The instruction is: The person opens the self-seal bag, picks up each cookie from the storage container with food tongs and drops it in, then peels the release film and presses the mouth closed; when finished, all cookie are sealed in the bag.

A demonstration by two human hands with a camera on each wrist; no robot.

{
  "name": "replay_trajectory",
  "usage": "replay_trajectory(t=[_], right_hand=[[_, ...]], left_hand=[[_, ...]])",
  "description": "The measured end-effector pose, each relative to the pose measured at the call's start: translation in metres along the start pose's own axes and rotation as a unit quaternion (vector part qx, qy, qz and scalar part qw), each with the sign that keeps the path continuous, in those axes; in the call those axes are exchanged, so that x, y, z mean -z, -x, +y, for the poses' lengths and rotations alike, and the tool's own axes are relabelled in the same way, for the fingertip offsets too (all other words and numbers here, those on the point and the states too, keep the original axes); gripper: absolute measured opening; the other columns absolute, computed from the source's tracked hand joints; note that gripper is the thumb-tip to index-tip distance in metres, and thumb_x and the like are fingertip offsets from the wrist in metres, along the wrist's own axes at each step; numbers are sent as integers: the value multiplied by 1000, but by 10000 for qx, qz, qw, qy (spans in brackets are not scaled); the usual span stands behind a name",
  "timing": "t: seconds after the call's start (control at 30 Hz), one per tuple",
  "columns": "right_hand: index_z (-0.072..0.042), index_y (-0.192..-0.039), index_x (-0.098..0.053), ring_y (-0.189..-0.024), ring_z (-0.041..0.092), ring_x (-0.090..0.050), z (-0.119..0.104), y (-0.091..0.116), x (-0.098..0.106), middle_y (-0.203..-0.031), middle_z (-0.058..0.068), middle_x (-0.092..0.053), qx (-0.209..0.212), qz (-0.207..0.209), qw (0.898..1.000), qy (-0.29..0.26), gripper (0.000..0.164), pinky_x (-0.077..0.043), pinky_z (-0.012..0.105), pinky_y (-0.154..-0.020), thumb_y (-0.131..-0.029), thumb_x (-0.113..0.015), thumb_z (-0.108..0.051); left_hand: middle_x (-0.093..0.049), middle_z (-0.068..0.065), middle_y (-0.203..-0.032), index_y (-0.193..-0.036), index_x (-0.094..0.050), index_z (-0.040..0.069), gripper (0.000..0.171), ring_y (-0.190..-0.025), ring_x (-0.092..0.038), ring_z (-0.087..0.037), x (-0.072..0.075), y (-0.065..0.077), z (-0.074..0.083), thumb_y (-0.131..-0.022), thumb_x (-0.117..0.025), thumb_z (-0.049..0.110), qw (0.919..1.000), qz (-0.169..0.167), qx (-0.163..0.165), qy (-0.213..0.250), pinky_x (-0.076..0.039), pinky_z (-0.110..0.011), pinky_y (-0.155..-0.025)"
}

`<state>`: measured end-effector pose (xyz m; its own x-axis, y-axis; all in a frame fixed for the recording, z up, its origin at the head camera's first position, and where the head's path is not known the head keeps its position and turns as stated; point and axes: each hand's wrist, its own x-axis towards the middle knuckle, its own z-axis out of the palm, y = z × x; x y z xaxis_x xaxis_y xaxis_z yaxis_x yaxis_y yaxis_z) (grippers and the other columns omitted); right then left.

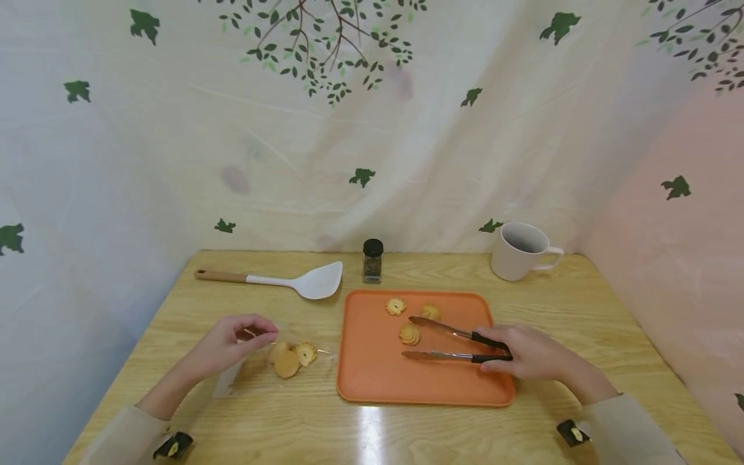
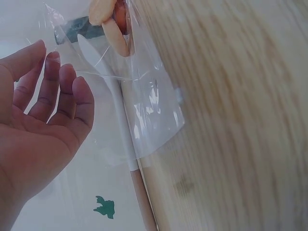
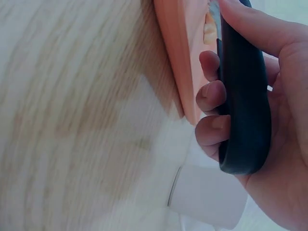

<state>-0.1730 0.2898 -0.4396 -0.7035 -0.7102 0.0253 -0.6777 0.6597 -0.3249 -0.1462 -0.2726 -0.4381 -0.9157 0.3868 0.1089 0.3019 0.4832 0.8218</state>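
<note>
My left hand pinches the edge of a clear plastic bag between thumb and forefinger; the other fingers are bent loosely. Inside the bag, left of the tray, are several round cookies. With my right hand I hold metal tongs by their black handles, arms spread apart. They reach over an orange tray. On it sit a ring-shaped cookie, a swirled cookie between the tong arms, and another cookie behind the upper arm.
Behind the bag lies a white spatula with a wooden handle. A black-capped spice jar stands behind the tray. At the back right is a white mug. A patterned cloth hangs along the table's rear edge.
</note>
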Motion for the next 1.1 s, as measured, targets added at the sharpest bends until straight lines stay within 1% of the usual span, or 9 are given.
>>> replay_trajectory(t=[0.07, 0.13, 0.23, 0.33, 0.43, 0.6, 0.8, 0.97, 1.1], right_hand=[[2, -134, -63, -105, 24, -68, -1, -1, 1, -121, 11, -70, -54, -80, 10000, 2, 66, -57, 46, -83, -93, -72, -48], [3, -133, -63, -105, 24, -68, -2, -1, 2, -121, 11, -70, -97, -130, 9999, -28, 66, -57, 46, -83, -93, -72, -48], [2, -133, -63, -97, 17, -67, -3, -3, 3, -117, 9, -71, -145, -196, 9997, -48, 64, -57, 42, -79, -93, -72, -48], [1, -132, -63, -88, 9, -61, -3, -3, 4, -113, 5, -71, -193, -279, 9994, -85, 63, -54, 37, -73, -93, -72, -47], [1, -133, -63, -87, 7, -60, -3, -3, 5, -113, 5, -71, -229, -314, 9992, -89, 63, -54, 37, -73, -94, -71, -47], [2, -135, -62, -96, 14, -65, -4, -2, 4, -119, 9, -70, -265, -263, 9993, 4, 62, -56, 43, -79, -97, -68, -47], [3, -134, -63, -106, 29, -69, -2, 0, 4, -123, 14, -70, -26, -56, 10000, 58, 56, -56, 49, -85, -99, -66, -41], [2, -133, -64, -105, 28, -70, 0, 0, 3, -122, 13, -71, 84, 74, 9998, 163, 53, -57, 49, -83, -99, -66, -39], [1, -132, -65, -103, 25, -70, 1, 1, 1, -120, 11, -72, 172, 196, 9994, 208, 50, -57, 47, -82, -100, -66, -37]], left_hand=[[-72, -3, -100, -107, -72, 4, 14, -89, -64, -12, 0, 0, 0, -99, -69, 15, 10000, -9, 23, 4, -55, -29, -74], [-72, -4, -100, -107, -72, 4, 15, -89, -64, -12, 0, 0, 0, -99, -68, 16, 10000, -30, 30, 11, -55, -29, -74], [-72, -5, -101, -107, -72, 4, 15, -90, -64, -12, 0, -1, 1, -99, -68, 16, 9999, -75, 60, 29, -55, -28, -75], [-71, -6, -101, -107, -72, 3, 16, -90, -64, -12, 0, -1, 2, -100, -68, 16, 9999, -112, 93, 38, -55, -28, -75], [-71, -6, -101, -108, -72, 3, 16, -90, -64, -12, 0, -1, 2, -100, -68, 17, 9999, -133, 97, 39, -55, -28, -75], [-72, -4, -100, -107, -72, 3, 15, -89, -64, -12, -1, -2, 1, -100, -68, 15, 9999, -112, 42, 50, -55, -28, -75], [-71, -1, -99, -107, -72, 4, 14, -89, -64, -11, -2, -2, 1, -99, -68, 16, 9999, -85, 66, -9, -55, -28, -75], [-71, 0, -100, -107, -72, 4, 15, -90, -64, -11, -2, -2, 2, -100, -68, 16, 9999, -103, 102, -44, -55, -29, -76], [-72, -3, -100, -107, -72, 4, 15, -90, -64, -12, -3, -3, 3, -99, -68, 15, 10000, -85, 39, -16, -55, -29, -76]])
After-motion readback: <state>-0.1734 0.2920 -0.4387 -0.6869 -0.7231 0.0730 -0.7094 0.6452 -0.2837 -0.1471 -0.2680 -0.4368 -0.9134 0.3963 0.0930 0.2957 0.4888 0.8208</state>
